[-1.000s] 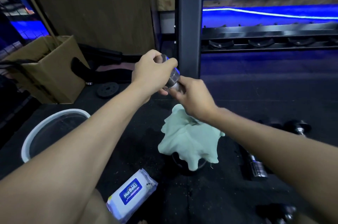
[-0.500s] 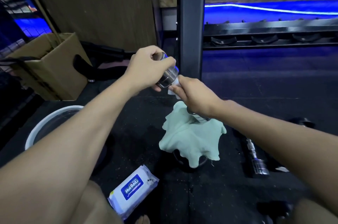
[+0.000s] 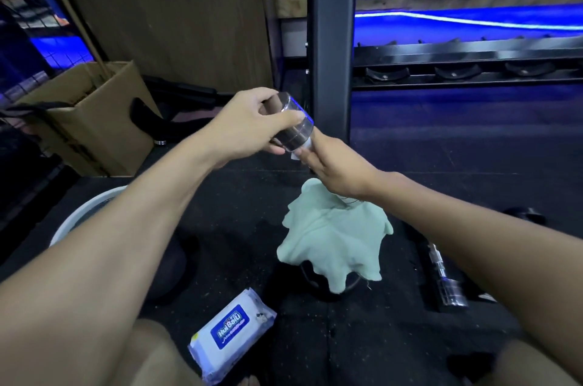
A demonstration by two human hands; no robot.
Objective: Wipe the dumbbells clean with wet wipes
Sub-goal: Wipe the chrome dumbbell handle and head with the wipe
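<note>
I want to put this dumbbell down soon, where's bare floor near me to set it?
Bare mat lies between the wet wipes pack and the chrome dumbbell lying on the right, in front of the green cloth. More shows beyond your hands, toward the rack post. It is crowded on the left: white basin, cardboard box.

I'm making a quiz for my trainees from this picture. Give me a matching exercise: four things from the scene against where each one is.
Things:
1. shiny chrome dumbbell end
2. pale green cloth
3. white-and-blue wet wipe pack
4. brown cardboard box

Places:
A. flat on the black floor, nearest the person's legs
B. standing at far left
C. gripped by the left hand
D. draped below the right hand

Pairs: 1-C, 2-D, 3-A, 4-B
</note>
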